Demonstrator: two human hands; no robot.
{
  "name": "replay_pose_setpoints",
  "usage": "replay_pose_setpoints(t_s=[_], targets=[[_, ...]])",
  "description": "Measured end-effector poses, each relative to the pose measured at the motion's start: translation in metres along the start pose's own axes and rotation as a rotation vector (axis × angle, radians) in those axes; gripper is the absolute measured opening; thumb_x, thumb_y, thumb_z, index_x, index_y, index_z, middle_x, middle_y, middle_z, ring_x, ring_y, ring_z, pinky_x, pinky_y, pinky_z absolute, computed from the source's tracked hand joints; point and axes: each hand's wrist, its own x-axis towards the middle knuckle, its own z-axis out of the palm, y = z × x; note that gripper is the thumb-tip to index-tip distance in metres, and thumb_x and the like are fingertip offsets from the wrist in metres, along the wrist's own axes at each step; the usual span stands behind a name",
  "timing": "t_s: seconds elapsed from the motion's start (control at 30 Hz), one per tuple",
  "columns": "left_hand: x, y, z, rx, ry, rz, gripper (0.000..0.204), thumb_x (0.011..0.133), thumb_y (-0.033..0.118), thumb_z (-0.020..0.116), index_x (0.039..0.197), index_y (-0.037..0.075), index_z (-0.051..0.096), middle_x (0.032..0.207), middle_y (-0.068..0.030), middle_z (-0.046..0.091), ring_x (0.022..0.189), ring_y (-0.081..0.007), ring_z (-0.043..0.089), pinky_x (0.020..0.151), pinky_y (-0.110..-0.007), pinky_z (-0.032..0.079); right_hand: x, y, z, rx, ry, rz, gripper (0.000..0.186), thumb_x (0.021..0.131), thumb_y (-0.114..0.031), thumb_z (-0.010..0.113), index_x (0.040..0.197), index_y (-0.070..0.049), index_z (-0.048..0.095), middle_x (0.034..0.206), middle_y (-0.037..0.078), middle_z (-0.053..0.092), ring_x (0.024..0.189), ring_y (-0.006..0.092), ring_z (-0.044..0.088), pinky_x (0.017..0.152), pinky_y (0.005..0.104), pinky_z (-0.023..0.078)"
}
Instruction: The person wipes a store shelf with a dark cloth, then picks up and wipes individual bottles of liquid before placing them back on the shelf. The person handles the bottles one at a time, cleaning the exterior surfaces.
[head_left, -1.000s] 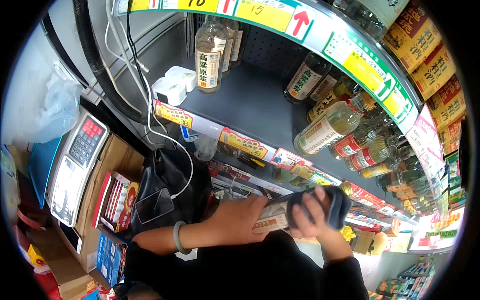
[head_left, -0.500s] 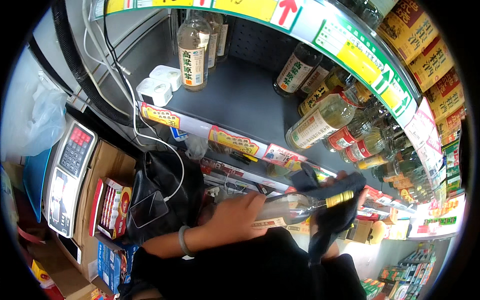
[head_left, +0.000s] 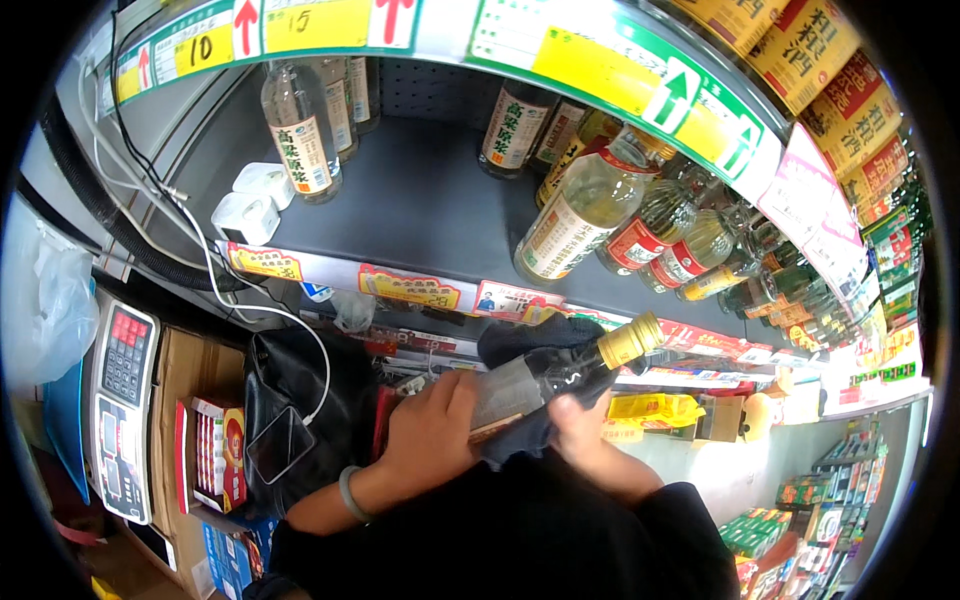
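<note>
A clear glass bottle [head_left: 505, 393] with a gold cap [head_left: 630, 340] lies tilted in front of my chest, its neck pointing up and to the right. My left hand [head_left: 437, 420] is closed round its lower end. Behind and below the bottle a dark blue-grey cloth [head_left: 522, 437] is wrapped against the glass. My right hand [head_left: 585, 432] presses the cloth to the bottle near the shoulder, its fingers partly hidden. Above them, on the shelf [head_left: 430, 215], stand a large clear bottle [head_left: 570, 215] and several labelled bottles to its right.
On the shelf's left stand clear bottles [head_left: 300, 140] and two white boxy devices [head_left: 246, 215]. Below, a white cable runs to a phone [head_left: 280, 445] on a black bag [head_left: 325, 375]. A scale [head_left: 122, 400] and an open carton of small packs [head_left: 212, 450] are at left. Yellow boxes [head_left: 805, 50] fill the upper right.
The cloth has moved from the bottle's neck down around its body, and my right hand has moved left with it. The bottle tilts up more. The view has shifted right.
</note>
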Motion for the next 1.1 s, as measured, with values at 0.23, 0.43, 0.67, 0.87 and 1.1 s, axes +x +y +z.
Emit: replay_pose_setpoints(t_s=[0.23, 0.43, 0.67, 0.87, 1.1], targets=[[0.015, -0.011, -0.002, -0.791, -0.586, -0.1, 0.07, 0.073, 0.033, 0.078, 0.124, -0.001, 0.046, 0.108, -0.0144, 0.061, 0.098, -0.0239, 0.062, 0.082, -0.033, 0.05, 0.052, -0.012, -0.019, 0.482, -0.423, 0.098, 0.058, 0.063, -0.04, 0.083, 0.094, -0.007, 0.046, 0.09, 0.009, 0.053, 0.097, 0.0269, 0.056, 0.086, 0.0391, 0.045], [0.019, -0.019, 0.005, -1.238, -0.719, -0.169, 0.078, 0.071, 0.02, 0.082, 0.132, -0.001, 0.039, 0.117, -0.0104, 0.057, 0.107, -0.0169, 0.054, 0.093, -0.033, 0.044, 0.049, -0.01, -0.006, 0.392, -0.364, 0.101, 0.067, 0.067, -0.05, 0.08, 0.104, -0.006, 0.046, 0.096, 0.009, 0.052, 0.097, 0.0249, 0.055, 0.085, 0.0389, 0.046], [0.005, -0.007, -0.001, -1.037, -0.227, -0.161, 0.074, 0.069, 0.015, 0.08, 0.129, 0.0, 0.04, 0.119, -0.0126, 0.054, 0.113, -0.0184, 0.051, 0.096, -0.034, 0.042, 0.008, 0.019, 0.005, 0.222, -0.202, -0.01, 0.072, 0.086, -0.049, 0.066, 0.132, -0.001, 0.041, 0.124, 0.011, 0.054, 0.116, 0.022, 0.051, 0.101, 0.0378, 0.04], [0.006, -0.025, -0.009, -1.586, -0.131, -0.289, 0.072, 0.077, 0.014, 0.073, 0.137, 0.003, 0.035, 0.122, -0.013, 0.056, 0.111, -0.022, 0.057, 0.094, -0.037, 0.048, 0.008, 0.01, 0.019, 0.086, 0.129, -0.075, 0.019, 0.092, -0.017, 0.062, 0.098, 0.001, 0.06, 0.093, 0.006, 0.063, 0.083, 0.0122, 0.056, 0.077, 0.027, 0.046], [0.02, -0.074, -0.037, -1.295, 0.333, -0.178, 0.069, 0.072, 0.004, 0.078, 0.131, -0.002, 0.042, 0.12, -0.0125, 0.06, 0.108, -0.0219, 0.061, 0.095, -0.036, 0.048, -0.01, 0.017, -0.011, 0.114, 0.249, 0.061, 0.01, 0.092, -0.008, 0.06, 0.098, -0.001, 0.059, 0.091, 0.005, 0.06, 0.083, 0.0124, 0.056, 0.077, 0.0268, 0.047]])
